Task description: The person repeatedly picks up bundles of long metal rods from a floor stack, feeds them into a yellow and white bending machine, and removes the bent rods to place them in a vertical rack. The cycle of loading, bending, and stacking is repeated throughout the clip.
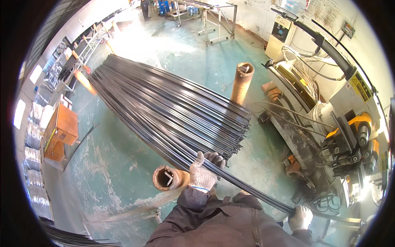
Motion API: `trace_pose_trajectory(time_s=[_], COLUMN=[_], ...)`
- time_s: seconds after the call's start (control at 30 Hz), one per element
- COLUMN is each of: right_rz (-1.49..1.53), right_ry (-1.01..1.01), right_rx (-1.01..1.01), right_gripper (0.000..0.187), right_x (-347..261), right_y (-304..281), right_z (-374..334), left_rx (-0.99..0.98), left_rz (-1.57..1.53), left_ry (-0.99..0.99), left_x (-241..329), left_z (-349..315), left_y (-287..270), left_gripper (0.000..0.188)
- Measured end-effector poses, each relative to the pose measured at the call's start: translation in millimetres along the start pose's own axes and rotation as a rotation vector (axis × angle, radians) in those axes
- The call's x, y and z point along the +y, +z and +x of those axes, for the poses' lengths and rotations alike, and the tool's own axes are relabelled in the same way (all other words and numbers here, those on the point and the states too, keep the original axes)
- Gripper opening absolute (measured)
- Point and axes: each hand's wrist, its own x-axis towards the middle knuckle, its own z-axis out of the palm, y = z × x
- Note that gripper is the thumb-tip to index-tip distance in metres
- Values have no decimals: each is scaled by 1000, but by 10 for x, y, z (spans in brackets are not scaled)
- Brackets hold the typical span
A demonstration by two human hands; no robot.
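Note:
A wide pile of long, thin black rods [164,99] fans out in front of me, their near ends bunched at the right. Along the pile's near edge, a small bundle of black rods [251,192] stretches past the others toward my lower right. My left hand [203,173], in a pale knitted glove with dark fingers, is closed round this bundle, thumb up. Farther along, close to the bundle's end, my right hand [301,217] grips it in a similar glove. Its fingertips are partly hidden.
Brown tube posts, one near [166,179] and one far [242,80], flank the pile. At right stands a machine with hoses [345,99] and yellow-black parts [362,127]. A wooden cabinet [61,127] is at left. Wheeled frames [216,24] stand at the back.

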Motion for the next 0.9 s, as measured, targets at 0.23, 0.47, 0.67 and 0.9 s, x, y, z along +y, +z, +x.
trace_pose_trajectory(time_s=[0.23, 0.47, 0.67, 0.9], right_rz=[22, -228, 1056, 2686], right_ry=[7, 506, 1301, 804], right_rx=[124, 298, 639, 882], right_gripper=[24, 15, 29, 27], right_x=[1323, 4445, 4357, 2718], right_y=[2, 287, 418, -548], right_z=[76, -692, -268, 1375], left_rx=[-5, -251, -360, -542], left_rz=[157, 348, 498, 598], left_ry=[-162, 92, 107, -252], left_x=[-899, -1250, -2629, -4018], left_z=[117, 408, 633, 1075], left_y=[509, 1629, 2217, 2746], left_gripper=[19, 14, 21, 30])
